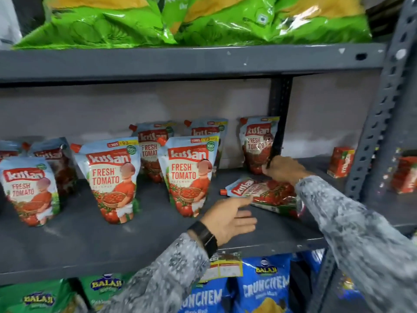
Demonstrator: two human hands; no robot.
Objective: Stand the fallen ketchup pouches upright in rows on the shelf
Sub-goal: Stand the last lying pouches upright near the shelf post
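One ketchup pouch [264,194] lies flat on the grey shelf [112,240], spout pointing left. My right hand [283,169] rests on its far edge, fingers curled over it, just below an upright pouch [257,143] at the back right. My left hand [230,216] hovers open, fingertips touching the fallen pouch's near left edge. Several pouches stand upright in two rows: front ones at left [29,193], centre [112,179] and right of centre [189,175], with others behind them [151,145].
A dark upright post [278,118] stands at the shelf's back, right beside the rear pouch. Small red cartons [340,162] sit further right past the rack's front post [381,109]. Green bags [180,19] fill the shelf above, blue and green snack bags [261,288] the one below.
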